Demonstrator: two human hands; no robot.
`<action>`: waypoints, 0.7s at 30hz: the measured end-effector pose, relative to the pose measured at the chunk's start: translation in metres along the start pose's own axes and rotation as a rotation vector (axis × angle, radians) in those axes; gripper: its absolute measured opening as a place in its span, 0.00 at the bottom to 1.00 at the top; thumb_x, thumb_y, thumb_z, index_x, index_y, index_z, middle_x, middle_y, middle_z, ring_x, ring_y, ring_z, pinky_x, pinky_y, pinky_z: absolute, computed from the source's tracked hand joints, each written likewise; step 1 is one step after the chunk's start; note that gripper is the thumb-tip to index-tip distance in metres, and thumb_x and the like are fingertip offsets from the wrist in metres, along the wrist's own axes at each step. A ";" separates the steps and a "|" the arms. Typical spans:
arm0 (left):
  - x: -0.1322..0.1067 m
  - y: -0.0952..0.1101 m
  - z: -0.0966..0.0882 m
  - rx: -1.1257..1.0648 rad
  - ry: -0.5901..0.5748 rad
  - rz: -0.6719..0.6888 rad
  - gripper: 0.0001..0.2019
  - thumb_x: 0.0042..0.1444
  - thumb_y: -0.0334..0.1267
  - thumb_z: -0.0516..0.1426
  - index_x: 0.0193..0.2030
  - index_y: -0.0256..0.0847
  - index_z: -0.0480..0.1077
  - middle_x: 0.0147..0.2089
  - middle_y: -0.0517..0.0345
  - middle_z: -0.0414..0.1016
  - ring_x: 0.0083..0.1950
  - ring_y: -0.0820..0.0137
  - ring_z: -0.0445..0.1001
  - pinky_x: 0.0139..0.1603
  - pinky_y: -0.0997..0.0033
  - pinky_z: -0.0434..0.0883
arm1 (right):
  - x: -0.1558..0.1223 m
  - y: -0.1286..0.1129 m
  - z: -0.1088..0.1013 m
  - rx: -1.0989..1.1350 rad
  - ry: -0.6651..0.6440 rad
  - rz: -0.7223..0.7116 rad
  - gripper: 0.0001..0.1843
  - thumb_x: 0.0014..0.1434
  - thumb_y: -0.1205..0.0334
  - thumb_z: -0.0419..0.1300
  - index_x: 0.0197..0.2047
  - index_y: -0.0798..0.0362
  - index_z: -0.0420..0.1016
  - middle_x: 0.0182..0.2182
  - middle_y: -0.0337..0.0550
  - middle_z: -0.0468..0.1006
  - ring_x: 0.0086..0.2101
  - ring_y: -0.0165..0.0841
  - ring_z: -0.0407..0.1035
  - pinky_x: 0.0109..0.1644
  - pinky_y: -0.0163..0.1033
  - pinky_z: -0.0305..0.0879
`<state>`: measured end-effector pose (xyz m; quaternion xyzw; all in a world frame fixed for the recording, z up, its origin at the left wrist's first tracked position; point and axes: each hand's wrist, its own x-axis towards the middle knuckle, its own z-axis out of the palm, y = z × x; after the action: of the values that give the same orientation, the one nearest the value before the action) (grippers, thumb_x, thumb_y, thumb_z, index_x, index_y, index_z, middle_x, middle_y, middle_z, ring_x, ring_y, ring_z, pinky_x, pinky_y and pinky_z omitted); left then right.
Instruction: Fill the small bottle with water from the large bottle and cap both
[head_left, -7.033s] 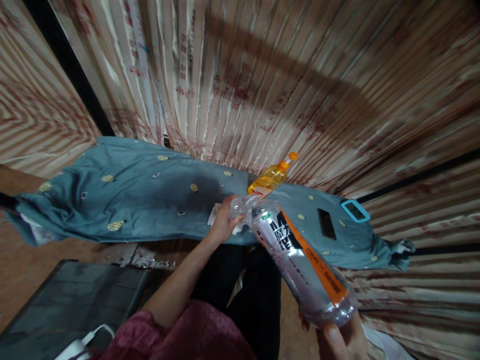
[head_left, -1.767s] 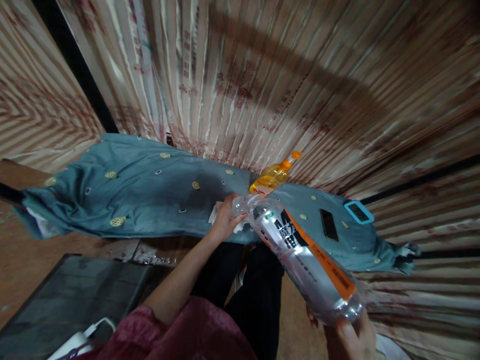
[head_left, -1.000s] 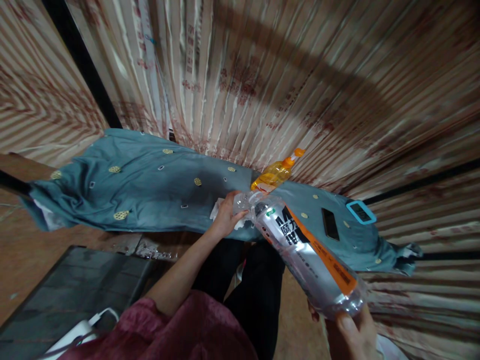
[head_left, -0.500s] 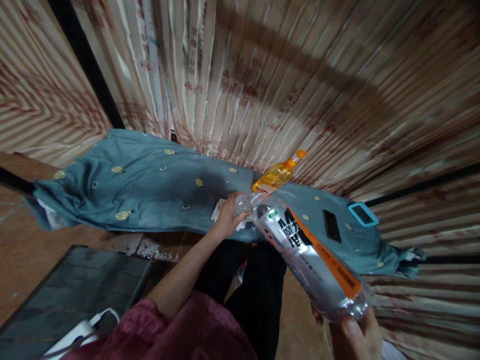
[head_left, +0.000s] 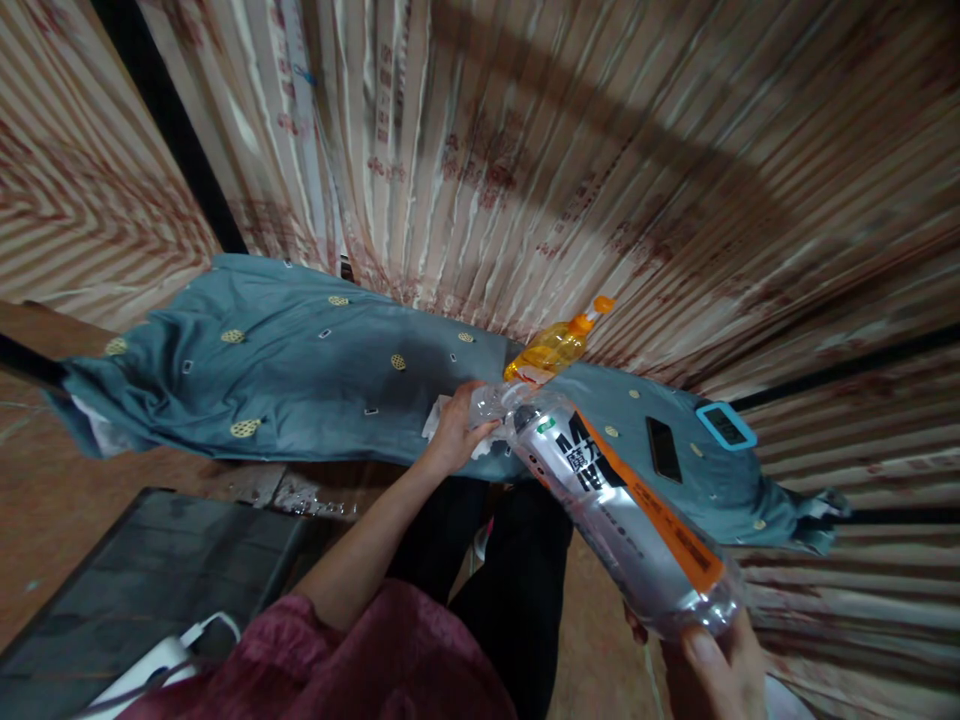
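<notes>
A large clear plastic bottle with a silver, black and orange label slants across the front of me. My right hand grips its base at the lower right. At the far, narrower end, my left hand is closed around clear plastic. Whether this is the bottle's own top or a separate piece, I cannot tell. Crumpled white tissue shows beside and beneath the left fingers. Just beyond the bottle's far end stands an orange pump bottle holding yellow liquid.
A blue-green patterned cloth covers the narrow surface. A dark phone and a blue-framed digital clock lie on its right. Pleated curtains hang close behind. A dark box and a white device are at lower left.
Both hands keep their grip on the bottle, and it stays at almost the same slant. Only a very slight shift of the whole view shows.
</notes>
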<state>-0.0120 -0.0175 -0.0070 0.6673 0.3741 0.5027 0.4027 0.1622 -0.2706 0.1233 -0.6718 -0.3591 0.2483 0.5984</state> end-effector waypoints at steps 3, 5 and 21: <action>0.000 -0.001 0.000 0.012 -0.001 -0.010 0.26 0.57 0.42 0.65 0.60 0.39 0.65 0.59 0.42 0.74 0.61 0.50 0.74 0.64 0.49 0.69 | -0.001 -0.003 0.003 0.088 0.034 0.066 0.35 0.54 0.45 0.71 0.62 0.47 0.73 0.40 0.43 0.78 0.29 0.35 0.67 0.28 0.39 0.63; 0.000 0.000 0.000 0.020 -0.009 -0.012 0.27 0.57 0.43 0.65 0.61 0.38 0.64 0.59 0.42 0.74 0.61 0.50 0.74 0.64 0.49 0.69 | -0.001 -0.002 0.002 0.084 0.039 0.066 0.34 0.54 0.44 0.70 0.60 0.48 0.73 0.37 0.43 0.77 0.28 0.36 0.67 0.28 0.39 0.62; 0.001 -0.002 -0.001 -0.012 -0.006 0.011 0.26 0.57 0.42 0.65 0.60 0.39 0.65 0.57 0.44 0.74 0.59 0.52 0.74 0.64 0.49 0.69 | 0.000 0.013 -0.005 0.020 -0.022 0.007 0.37 0.56 0.46 0.68 0.66 0.47 0.69 0.38 0.45 0.78 0.28 0.37 0.69 0.28 0.40 0.62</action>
<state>-0.0128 -0.0161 -0.0084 0.6683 0.3662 0.5052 0.4049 0.1682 -0.2738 0.1113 -0.6640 -0.3609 0.2614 0.6004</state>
